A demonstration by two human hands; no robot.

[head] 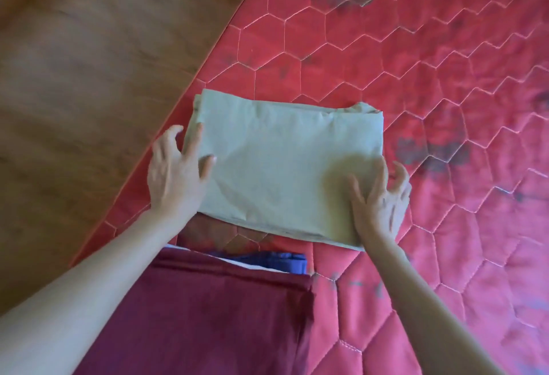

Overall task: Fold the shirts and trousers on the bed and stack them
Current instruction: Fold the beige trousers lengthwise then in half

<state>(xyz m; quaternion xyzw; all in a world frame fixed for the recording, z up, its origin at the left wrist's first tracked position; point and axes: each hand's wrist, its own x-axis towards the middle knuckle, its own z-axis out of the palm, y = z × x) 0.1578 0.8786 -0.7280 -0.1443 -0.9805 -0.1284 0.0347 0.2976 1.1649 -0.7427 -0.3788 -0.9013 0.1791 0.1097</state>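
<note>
Resting spread left hand [175,178] and right hand [380,199] on soft, limp folded green garment [285,163], best lifted by both side edges

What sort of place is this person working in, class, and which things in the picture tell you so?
Probably a bedroom: a red quilted mattress with hexagon stitching beside a brown wooden floor, and folded clothes on it, a pale green folded garment and a maroon folded garment.

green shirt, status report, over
Left hand and right hand open, fingertips on folded green shirt. Maroon stack sits nearer. Nothing in the way.
</note>
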